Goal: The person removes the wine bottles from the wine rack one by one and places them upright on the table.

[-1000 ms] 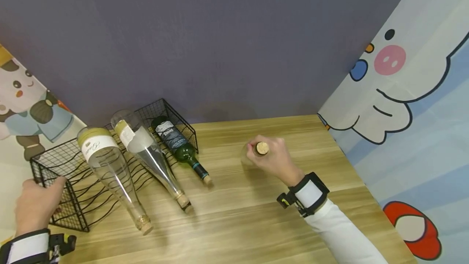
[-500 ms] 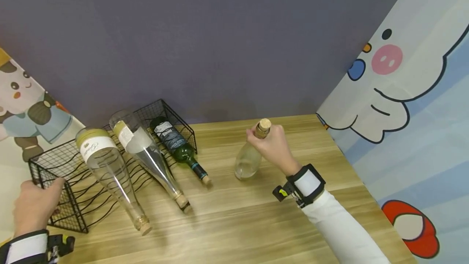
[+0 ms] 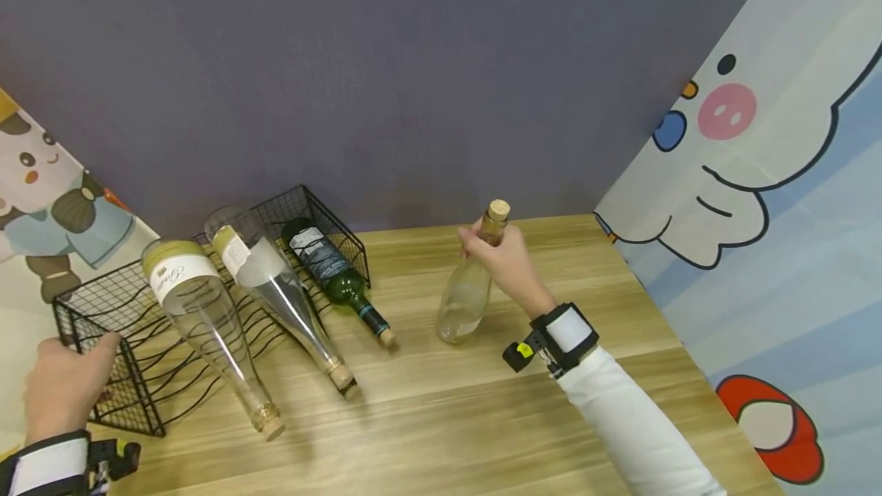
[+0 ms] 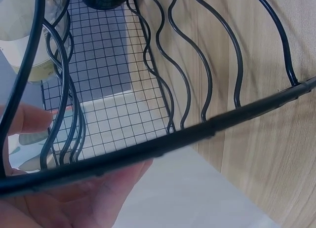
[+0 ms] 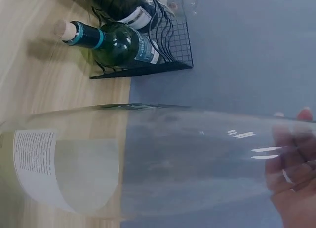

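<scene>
My right hand point(image 3: 510, 262) grips a clear glass bottle point(image 3: 466, 301) round its neck, just below the cork. The bottle leans, its base low over the table and its corked top toward the wall. In the right wrist view, that bottle's body point(image 5: 163, 164) fills the lower half, with a printed white label. My left hand point(image 3: 65, 385) holds the left end of a black wire bottle rack point(image 3: 131, 396), thumb over the mesh. A thick black bar point(image 4: 212, 125) of the rack crosses in front of this hand in the left wrist view.
On the rack lie a clear bottle with a gold-and-white label point(image 3: 182, 274), another clear bottle point(image 3: 262, 266) partly covering a dark bottle point(image 5: 116, 1) beneath, and a green wine bottle point(image 3: 334, 270). Their corks point forward over the wooden table point(image 3: 413, 435). A grey wall point(image 3: 427, 83) stands behind.
The bottle in my right hand has gone from seen nearly end-on to leaning, its base swinging forward and left, its cork rising toward the wall. My left hand stays on the rack.
</scene>
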The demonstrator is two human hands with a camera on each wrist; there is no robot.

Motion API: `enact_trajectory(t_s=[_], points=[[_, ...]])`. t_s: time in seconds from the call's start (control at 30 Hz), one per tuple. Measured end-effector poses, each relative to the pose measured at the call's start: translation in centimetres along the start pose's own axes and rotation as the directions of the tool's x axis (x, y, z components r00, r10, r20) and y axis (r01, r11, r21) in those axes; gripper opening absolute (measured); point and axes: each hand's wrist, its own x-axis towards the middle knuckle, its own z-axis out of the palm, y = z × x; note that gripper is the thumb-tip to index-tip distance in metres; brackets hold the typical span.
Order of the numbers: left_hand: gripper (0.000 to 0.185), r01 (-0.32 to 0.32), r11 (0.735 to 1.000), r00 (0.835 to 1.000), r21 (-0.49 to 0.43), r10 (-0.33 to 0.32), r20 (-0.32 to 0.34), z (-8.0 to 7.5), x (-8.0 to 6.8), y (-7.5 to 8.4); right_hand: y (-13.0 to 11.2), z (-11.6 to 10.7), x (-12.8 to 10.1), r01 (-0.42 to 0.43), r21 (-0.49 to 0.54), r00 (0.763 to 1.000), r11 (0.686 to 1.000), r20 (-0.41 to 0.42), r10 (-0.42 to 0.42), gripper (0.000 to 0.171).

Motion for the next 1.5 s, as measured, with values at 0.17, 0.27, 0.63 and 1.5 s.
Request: enact_trajectory(t_s=[0.17,0.27,0.63,1.5], points=[[0.083,-0.014,1.000,1.000,0.002,0.014,0.001,0.2,0.1,0.0,0.0,0.6,0.2,-0.002,-0.006,0.999,1.000,0.047,0.002,0.020],[0.084,-0.008,1.000,1.000,-0.003,0.008,0.001,0.3,0.2,0.0,0.1,0.7,0.4,-0.025,0.005,0.997,1.000,0.072,0.025,0.019],[0.082,0.005,1.000,1.000,-0.001,-0.005,-0.011,0.8,0.2,-0.4,0.9,-0.6,0.4,-0.072,0.079,0.944,0.994,0.327,0.042,0.007],[0.082,0.036,0.999,0.999,0.005,-0.036,-0.004,0.4,0.4,-0.2,0.9,-2.6,1.0,0.008,-0.004,0.815,1.000,0.580,-0.004,0.034]])
